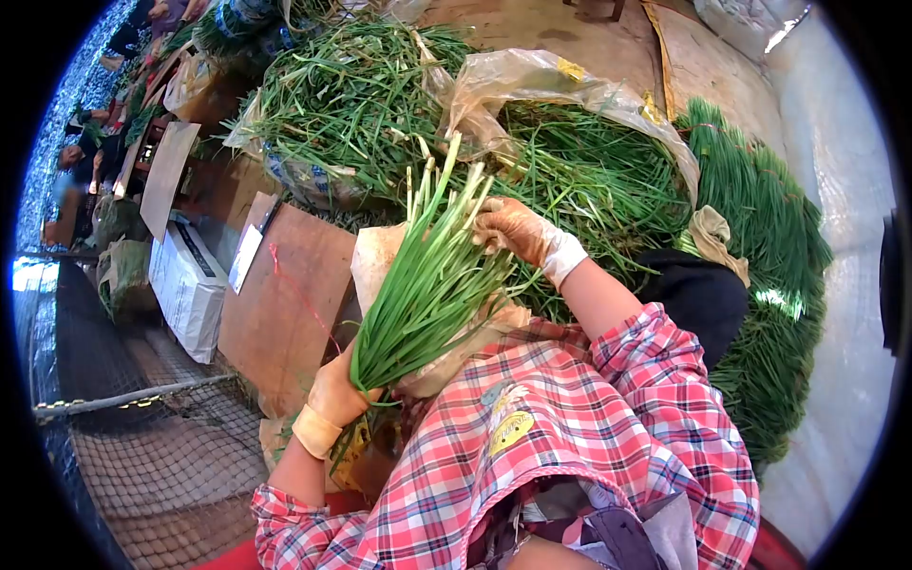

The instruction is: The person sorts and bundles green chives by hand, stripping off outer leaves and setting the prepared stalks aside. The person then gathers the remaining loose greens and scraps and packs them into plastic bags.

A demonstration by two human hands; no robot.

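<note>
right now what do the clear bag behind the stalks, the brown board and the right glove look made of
Clear bag: thin plastic film, slightly glossy; it is see-through and wrinkled.
Brown board: perhaps plywood, dull; flat, though no clear grain shows.
Right glove: maybe rubber, dull and stained, close-fitting; fabric stays possible.

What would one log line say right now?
gloved left hand: gripping long green leafy bunch | gloved right hand: near bunch's pale stems
</note>
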